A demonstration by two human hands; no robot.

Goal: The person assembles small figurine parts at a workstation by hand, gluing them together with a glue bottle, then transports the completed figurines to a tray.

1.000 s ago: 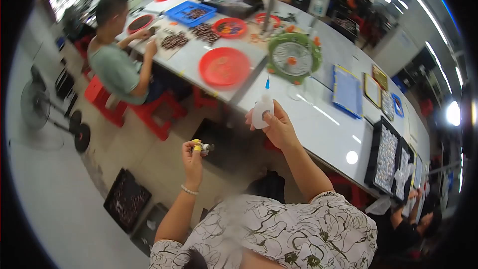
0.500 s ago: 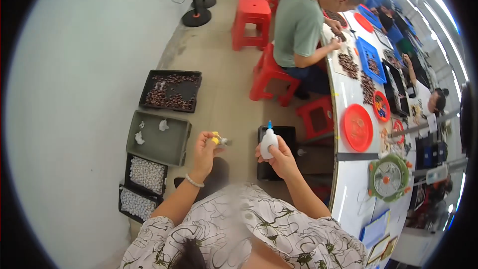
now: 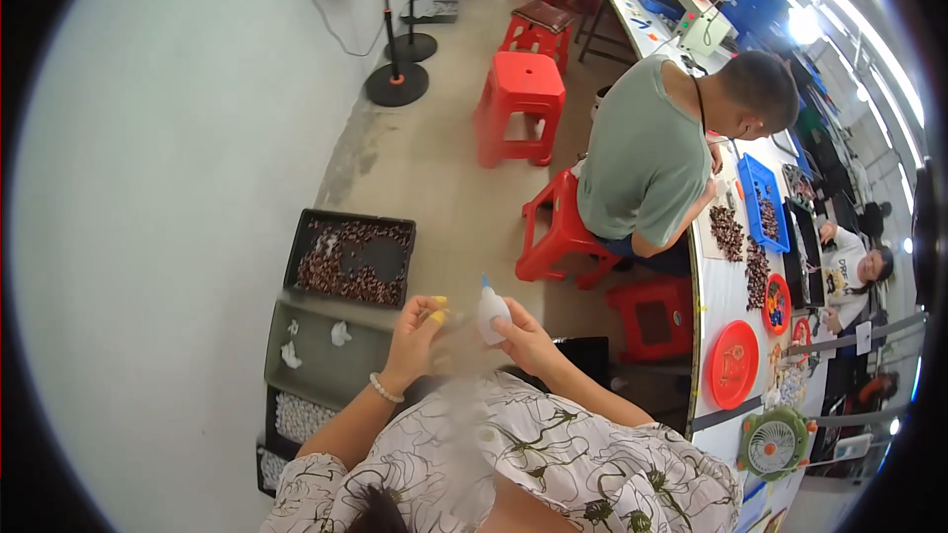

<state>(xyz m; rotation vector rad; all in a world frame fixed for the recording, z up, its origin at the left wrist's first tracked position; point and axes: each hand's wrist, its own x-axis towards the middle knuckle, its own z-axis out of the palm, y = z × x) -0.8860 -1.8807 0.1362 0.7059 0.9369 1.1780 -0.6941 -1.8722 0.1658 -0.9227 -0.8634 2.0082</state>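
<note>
Glue bottle (image 3: 492,312) in right hand's (image 3: 525,339) closed grip; left hand (image 3: 417,339) pinches something yellow (floor trays (image 3: 326,360) beside).

Beyond your fingers (image 3: 432,314), the tan floor (image 3: 434,168) carries a dark tray of brown pieces (image 3: 351,259), with a grey tray (image 3: 326,355) holding a few white bits just below it. Farther out stand red stools (image 3: 520,99) and a pedestal fan (image 3: 395,79). Off to the right of your fingers, the white tabletop (image 3: 713,301) bears a red plate (image 3: 734,363), a blue tray (image 3: 762,202), loose brown pieces (image 3: 726,232) and a small green fan (image 3: 773,442).
</note>
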